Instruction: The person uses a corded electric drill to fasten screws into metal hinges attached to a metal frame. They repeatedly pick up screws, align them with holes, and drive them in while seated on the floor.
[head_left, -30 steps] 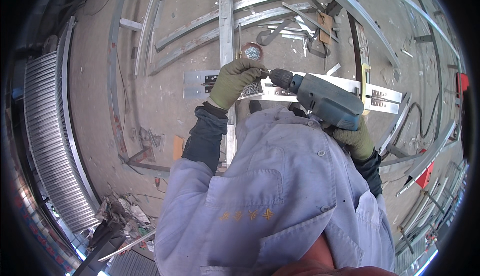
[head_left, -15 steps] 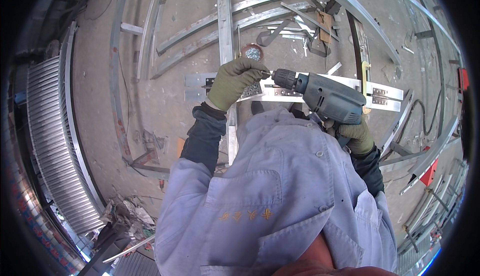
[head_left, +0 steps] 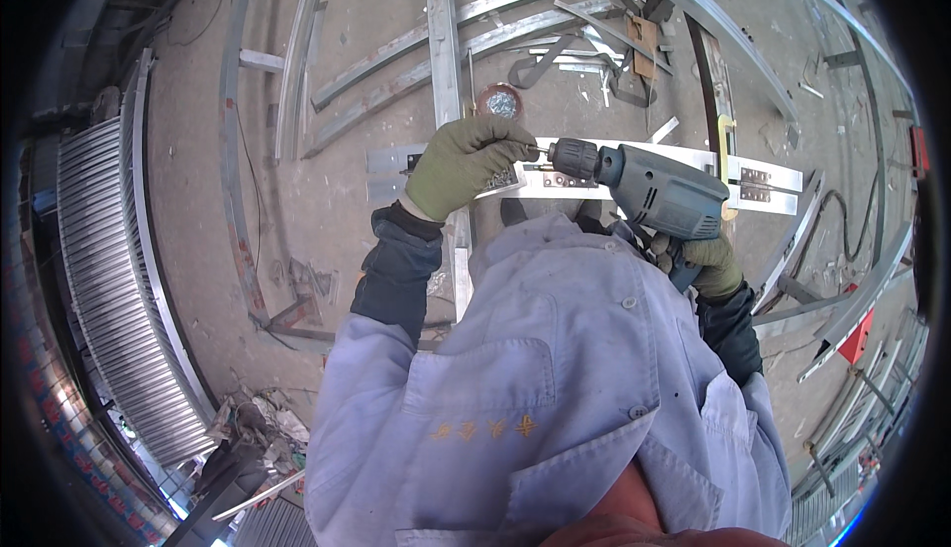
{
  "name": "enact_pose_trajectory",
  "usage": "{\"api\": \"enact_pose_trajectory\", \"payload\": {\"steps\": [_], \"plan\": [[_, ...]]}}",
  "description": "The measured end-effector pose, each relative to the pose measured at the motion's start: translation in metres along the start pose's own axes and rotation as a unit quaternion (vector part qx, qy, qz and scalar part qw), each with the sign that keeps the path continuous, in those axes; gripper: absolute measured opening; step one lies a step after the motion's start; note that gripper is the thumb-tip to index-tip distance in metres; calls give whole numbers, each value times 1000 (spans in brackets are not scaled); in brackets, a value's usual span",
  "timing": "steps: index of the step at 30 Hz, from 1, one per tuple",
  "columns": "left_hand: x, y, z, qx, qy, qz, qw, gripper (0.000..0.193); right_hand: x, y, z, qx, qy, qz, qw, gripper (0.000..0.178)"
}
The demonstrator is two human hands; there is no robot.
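Note:
My right hand (head_left: pixel 715 262), in a green work glove, is wrapped round the handle of a dark grey power drill (head_left: pixel 666 190). The drill lies level across the front of my chest, its black chuck (head_left: pixel 575 158) aimed left. At the chuck's tip my gloved left hand (head_left: pixel 464 165) pinches with thumb and forefinger; a thin metal piece shows there, too small to name. Below the left hand's fingers is a tray of small screws (head_left: pixel 502 180), partly covered. Behind the drill run flat silver bars (head_left: pixel 666 159) carrying dark hinges (head_left: pixel 756 185).
A reddish bowl of small metal fasteners (head_left: pixel 501 102) stands beyond my left hand. A yellow clamp (head_left: pixel 726 141) sits on the bars at right. Long metal beams (head_left: pixel 443 42) and offcuts lie about the concrete floor. Corrugated sheets (head_left: pixel 124 279) are at far left.
The drill has shifted slightly to the right and tilted a little. My left hand stays pinched at its tip, with hardly any movement.

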State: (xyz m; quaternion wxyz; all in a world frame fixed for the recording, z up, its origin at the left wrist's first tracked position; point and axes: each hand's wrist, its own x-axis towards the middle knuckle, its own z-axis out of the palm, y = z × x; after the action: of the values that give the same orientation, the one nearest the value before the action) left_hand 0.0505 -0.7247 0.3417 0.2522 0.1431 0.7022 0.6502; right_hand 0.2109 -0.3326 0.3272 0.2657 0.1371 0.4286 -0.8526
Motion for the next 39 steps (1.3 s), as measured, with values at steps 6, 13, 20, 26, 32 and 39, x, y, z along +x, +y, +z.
{"api": "enact_pose_trajectory", "payload": {"steps": [6, 13, 20, 26, 32, 39], "plan": [[14, -22, 15, -113, 16, -24, 993, 21, 1, -14, 7, -105, 8, -57, 993, 52], [36, -110, 58, -412, 45, -79, 907, 28, -2, -10, -5, -116, 110, 24, 987, 42], [27, -234, 130, -558, 152, -276, 768, 30, 17, 33, -14, -289, 160, 104, 938, 51], [17, -335, 166, -527, 265, -350, 727, 26, 57, 93, -15, -587, 118, 107, 794, 73], [3, -393, 159, -188, 172, -302, 919, 31, 88, 134, -22, -699, 78, 94, 705, 82], [13, -386, 149, -102, 120, -303, 940, 36, 101, 142, -17, -724, 78, 102, 678, 87]]}}
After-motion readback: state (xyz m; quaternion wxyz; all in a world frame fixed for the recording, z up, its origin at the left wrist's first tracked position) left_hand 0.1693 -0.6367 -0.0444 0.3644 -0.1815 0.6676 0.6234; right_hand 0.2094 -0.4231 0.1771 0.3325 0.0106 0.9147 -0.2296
